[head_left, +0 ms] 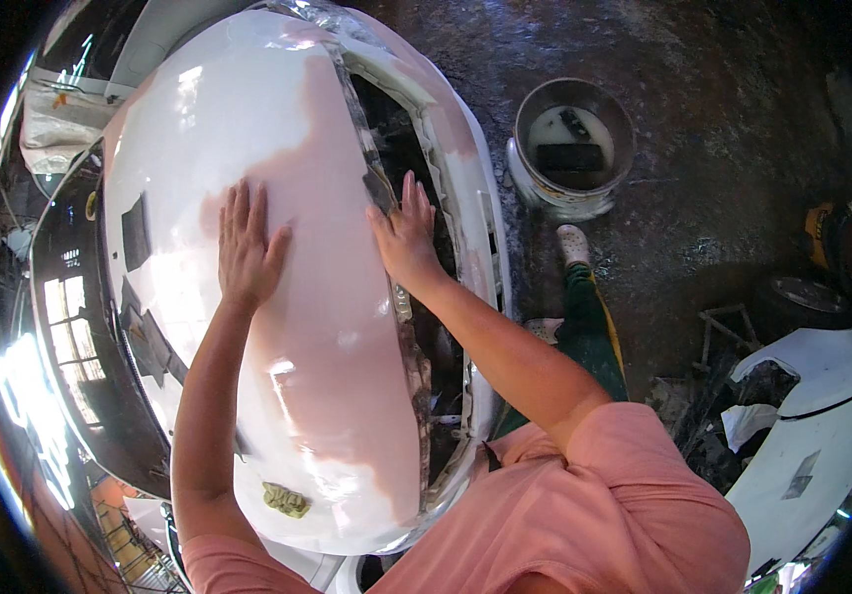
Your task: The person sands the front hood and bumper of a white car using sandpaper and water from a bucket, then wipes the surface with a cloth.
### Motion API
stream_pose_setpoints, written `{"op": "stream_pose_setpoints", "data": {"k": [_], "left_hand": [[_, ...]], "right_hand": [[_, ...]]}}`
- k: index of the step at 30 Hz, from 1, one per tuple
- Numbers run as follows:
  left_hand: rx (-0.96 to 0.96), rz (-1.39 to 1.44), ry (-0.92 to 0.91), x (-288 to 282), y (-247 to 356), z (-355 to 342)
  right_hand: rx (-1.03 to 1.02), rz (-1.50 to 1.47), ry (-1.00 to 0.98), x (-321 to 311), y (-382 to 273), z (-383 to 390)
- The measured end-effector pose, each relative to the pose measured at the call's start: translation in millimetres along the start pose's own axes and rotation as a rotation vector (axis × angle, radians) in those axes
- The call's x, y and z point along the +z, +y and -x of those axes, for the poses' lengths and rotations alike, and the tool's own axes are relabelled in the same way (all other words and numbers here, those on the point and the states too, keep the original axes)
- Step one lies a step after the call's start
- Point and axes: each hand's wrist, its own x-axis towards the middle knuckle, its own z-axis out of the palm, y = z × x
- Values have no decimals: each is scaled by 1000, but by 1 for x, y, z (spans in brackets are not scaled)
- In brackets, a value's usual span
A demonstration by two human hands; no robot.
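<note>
A car's hood, white with pinkish, filler-like patches, fills the middle of the view. My left hand lies flat on a pink patch, its fingers stretched out and its thumb spread. At the hood's front edge rests my right hand, thumb apart and fingers extended beside the dark gap at the car's front. Neither hand shows anything in its grasp. A small dark grey piece lies by my right fingers; its kind is unclear. Dark sheets that look like sandpaper lie near the windshield.
A crumpled yellow-green cloth sits on the near part of the hood. On the dark wet floor stands a bucket of cloudy water with dark blocks inside. White car body panels and a tire are at right.
</note>
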Motion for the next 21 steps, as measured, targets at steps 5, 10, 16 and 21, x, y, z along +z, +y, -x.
{"op": "stream_pose_setpoints", "data": {"k": [5,10,16,21], "left_hand": [[-29,15,-15,7,-4,12],[3,-16,1,-3,0,-1],[-31,-26,-27,7,-4,11],[-2,-20,-24,-3,0,-2]], "right_hand": [[233,-329,-128,-25,-26,69],[-60,-87,33,10,15,-24],[162,-265,-182,-31,-14,26],[-7,-93,-69,-3,13,-42]]}}
